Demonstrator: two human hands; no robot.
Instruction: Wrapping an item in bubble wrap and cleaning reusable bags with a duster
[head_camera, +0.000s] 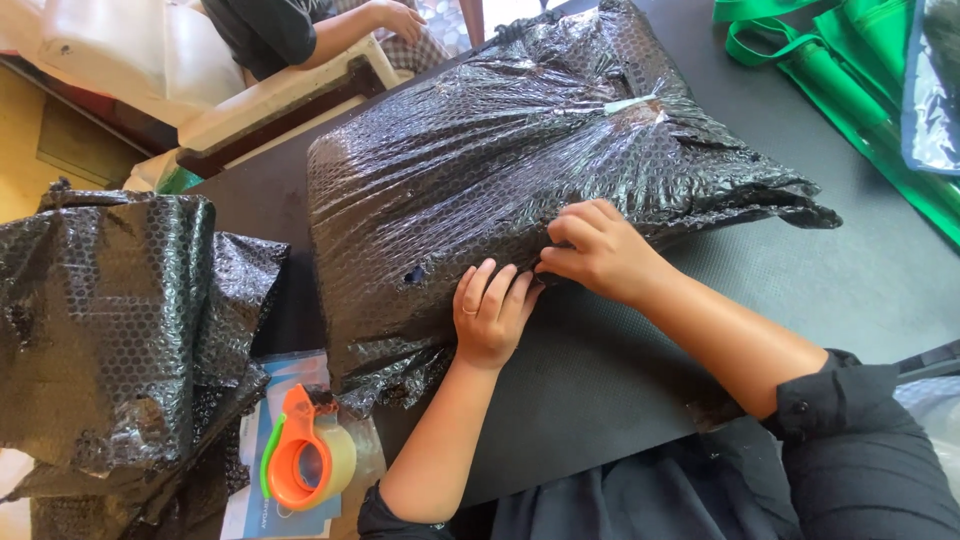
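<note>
A bulky parcel (520, 160) wrapped in glossy black bubble wrap lies on a dark, matte, finely textured table (800, 290), its dimpled film creased into long folds with a strip of clear tape near the top. The left hand (490, 312) presses flat on the parcel's near edge, fingers spread and grasping nothing. The right hand (598, 250) sits just beside it, fingers curled, pinching a fold of the wrap. At left lie a crumpled heap of black bubble wrap (110, 330) and an orange tape dispenser (305, 455). Green fabric bags (850, 70) lie top right.
</note>
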